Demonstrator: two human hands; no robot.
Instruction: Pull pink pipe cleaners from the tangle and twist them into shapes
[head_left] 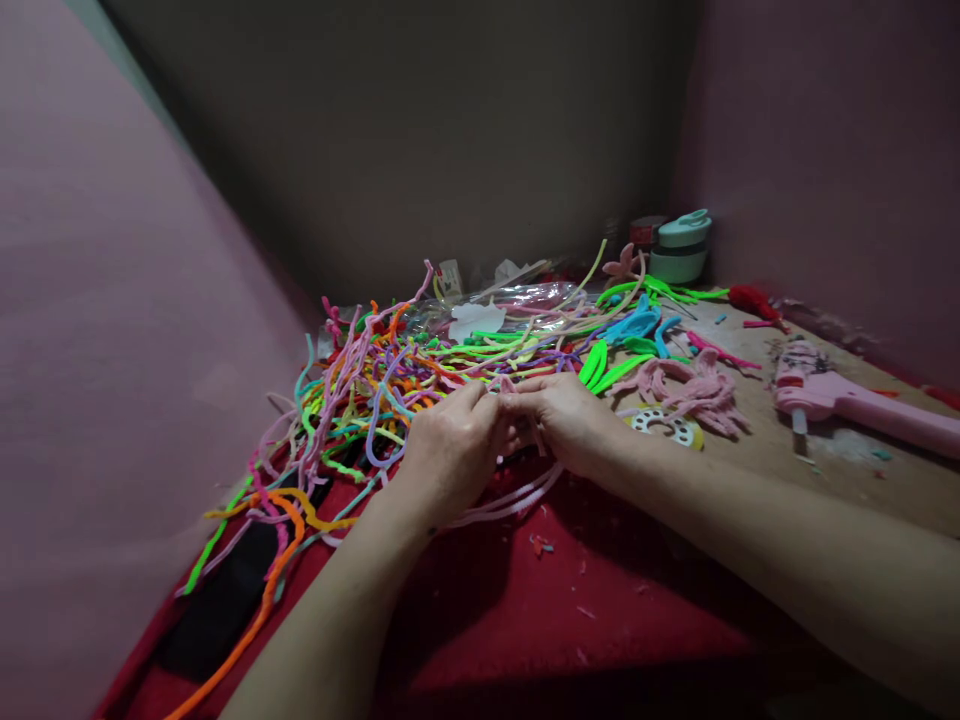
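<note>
My left hand (456, 435) and my right hand (576, 420) meet at the middle, fingers closed in pinches. Between their fingertips is a pink pipe cleaner (507, 385), mostly covered by the fingers. Pale pink pipe cleaner lengths (517, 500) trail below the hands over the red cloth. Just behind lies a tangled heap of pipe cleaners (360, 350) in many colours. Beside my right hand are bright green leaf shapes (595, 366), a yellow-and-white disc with holes (666, 427) and a bunch of bent pink pipe cleaners (709, 390).
A pink-handled tool (832, 395) with fuzz on its head rests on the brown board (757, 450) at right. A mint-green lidded container (679, 262) stands at the back. A black flat item (225, 595) lies left on the red cloth (600, 600). Walls close in both sides.
</note>
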